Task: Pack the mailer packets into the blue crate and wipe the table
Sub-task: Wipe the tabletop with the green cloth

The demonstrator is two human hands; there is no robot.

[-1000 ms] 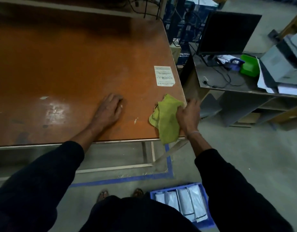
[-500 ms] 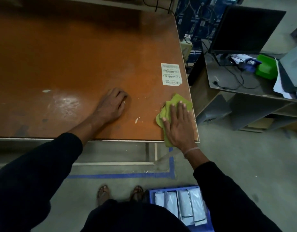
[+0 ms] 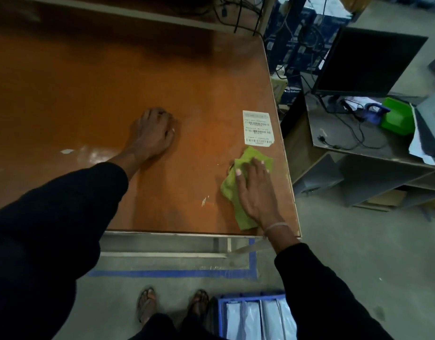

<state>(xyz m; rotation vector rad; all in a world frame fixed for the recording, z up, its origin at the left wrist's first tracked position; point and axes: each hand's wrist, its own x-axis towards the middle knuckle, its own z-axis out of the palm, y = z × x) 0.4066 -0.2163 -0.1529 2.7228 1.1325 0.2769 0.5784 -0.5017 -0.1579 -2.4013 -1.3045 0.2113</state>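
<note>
Head view: the green cloth (image 3: 246,182) lies flat on the orange table (image 3: 113,77) near its right front corner, just below a white label (image 3: 258,127), pressed under the right hand (image 3: 254,192) with straight fingers. The left hand (image 3: 152,131) rests on the table, holding nothing. Mailer packets (image 3: 255,320) stand in the blue crate (image 3: 238,299) on the floor; wiping would go best with even palm pressure, overlapping passes, and care around the label's edge.

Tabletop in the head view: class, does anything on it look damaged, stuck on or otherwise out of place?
Yes. A white barcode label is stuck to the orange table near its right edge, just beyond the green cloth. White scratches mark the surface left of the cloth, and a pale chip shows further left.
</note>
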